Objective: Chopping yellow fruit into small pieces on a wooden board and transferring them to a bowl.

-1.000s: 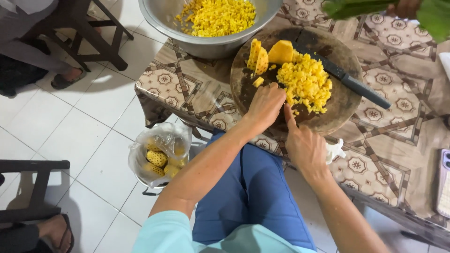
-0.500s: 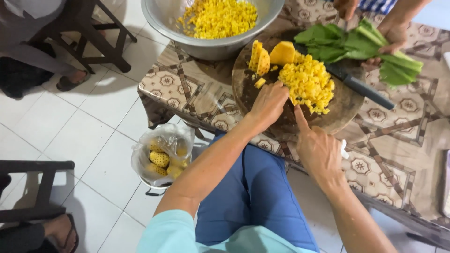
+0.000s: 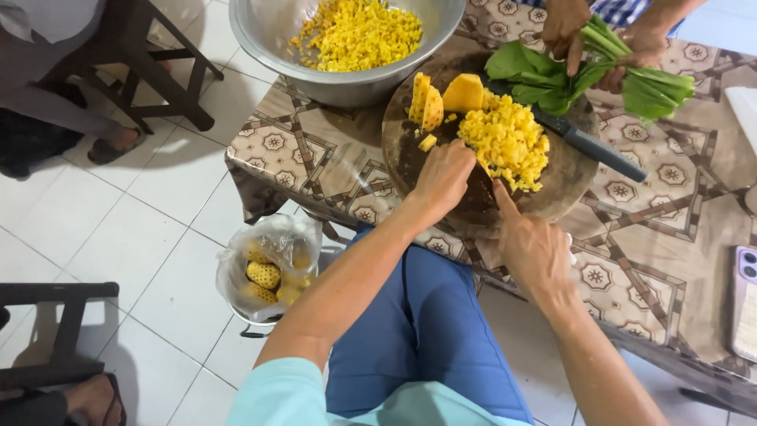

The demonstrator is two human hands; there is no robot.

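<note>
Two empty hands, left hand [image 3: 443,180] and right hand [image 3: 534,246] resting on chopping board [image 3: 410,162], knife [image 3: 587,143] beyond diced pineapple [image 3: 507,140]

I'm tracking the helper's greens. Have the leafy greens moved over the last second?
Yes. The leafy greens have come down toward the round cutting board, now overlapping its far edge by the knife.

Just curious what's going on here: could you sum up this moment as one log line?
left hand on chopping board beside diced yellow fruit | right hand at board's near edge | knife lying on board | another person's hands holding leafy greens
</note>
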